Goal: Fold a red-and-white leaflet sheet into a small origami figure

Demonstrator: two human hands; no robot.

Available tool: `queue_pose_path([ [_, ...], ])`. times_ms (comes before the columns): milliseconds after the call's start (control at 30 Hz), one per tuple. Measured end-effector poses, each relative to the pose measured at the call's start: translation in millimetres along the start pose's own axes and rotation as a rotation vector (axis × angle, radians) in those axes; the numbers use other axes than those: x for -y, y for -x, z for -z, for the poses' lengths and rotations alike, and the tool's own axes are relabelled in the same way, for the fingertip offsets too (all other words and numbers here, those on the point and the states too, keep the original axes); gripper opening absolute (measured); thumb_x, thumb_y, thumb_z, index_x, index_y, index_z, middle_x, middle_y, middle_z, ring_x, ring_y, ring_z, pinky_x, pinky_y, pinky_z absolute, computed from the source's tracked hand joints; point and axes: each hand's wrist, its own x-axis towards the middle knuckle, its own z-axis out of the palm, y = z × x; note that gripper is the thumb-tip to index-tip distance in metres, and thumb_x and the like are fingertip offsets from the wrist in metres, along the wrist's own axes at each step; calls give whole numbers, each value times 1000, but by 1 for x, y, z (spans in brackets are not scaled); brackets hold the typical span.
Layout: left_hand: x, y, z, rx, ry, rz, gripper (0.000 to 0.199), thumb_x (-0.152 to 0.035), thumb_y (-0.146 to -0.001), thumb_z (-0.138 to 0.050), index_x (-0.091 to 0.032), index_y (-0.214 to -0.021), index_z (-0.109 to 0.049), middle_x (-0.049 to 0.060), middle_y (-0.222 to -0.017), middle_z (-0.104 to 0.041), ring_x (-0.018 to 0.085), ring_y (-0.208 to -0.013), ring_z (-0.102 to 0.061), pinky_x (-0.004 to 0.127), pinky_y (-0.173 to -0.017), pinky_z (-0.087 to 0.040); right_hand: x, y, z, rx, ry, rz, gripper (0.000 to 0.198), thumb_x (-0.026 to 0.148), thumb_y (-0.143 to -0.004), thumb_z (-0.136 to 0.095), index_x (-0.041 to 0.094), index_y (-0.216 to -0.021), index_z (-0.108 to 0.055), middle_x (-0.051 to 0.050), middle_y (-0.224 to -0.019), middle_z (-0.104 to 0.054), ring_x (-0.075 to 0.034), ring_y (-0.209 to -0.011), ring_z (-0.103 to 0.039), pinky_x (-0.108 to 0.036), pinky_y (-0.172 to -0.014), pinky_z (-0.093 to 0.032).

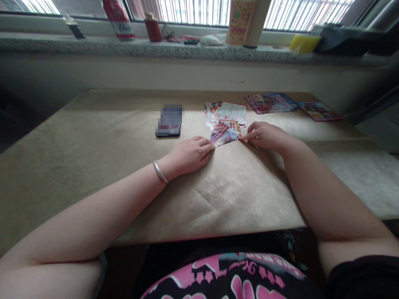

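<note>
Paper with bright print [229, 136] lies folded on the pale tabletop [233, 199], between the person's two hands and over the near edge of a loose pile of printed sheets [229, 111]. The left hand [193, 153] rests palm down, its fingers close together and gently bent, with the fingertips at the near left corner of the paper; whether they pinch it or only press on it, I cannot tell. A silver bangle [160, 172] circles that wrist. The right hand [263, 135] is partly curled, one finger reaching out to touch the right end of the paper; its grip, too, I cannot make out

Beyond the left hand lies a dark phone [170, 120], its screen blurred into blocks. Past the right hand sit a spread of colourful leaflets [274, 102] and, just beside it, a smaller stack [321, 111]. On the speckled windowsill [181, 50] stand a pink-red can [118, 18], a red container [152, 28] and a tall patterned cup [239, 23], with a yellow block [304, 42] farther right
</note>
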Motion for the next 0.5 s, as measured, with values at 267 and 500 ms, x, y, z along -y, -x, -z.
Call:
queue_pose_path([
  [267, 1, 1, 2, -1, 1, -6, 32, -24, -98, -43, -13, -119, -65, 12, -110, -67, 23, -104, -60, 38, -94, -53, 13, 3, 3, -75, 54, 49, 29, 27, -88, -57, 33, -106, -79, -6, -108, -71, -21, -91, -63, -36, -81, -49],
  [500, 7, 2, 1, 8, -67, 32, 32, -29, -98, -45, -16, -119, -66, 12, -107, -64, 24, -101, -58, 39, -91, -52, 50, -1, 0, -156, 24, 248, 31, 16, -89, -52, 27, -98, -80, -3, -104, -76, -21, -98, -64, -36, -94, -48],
])
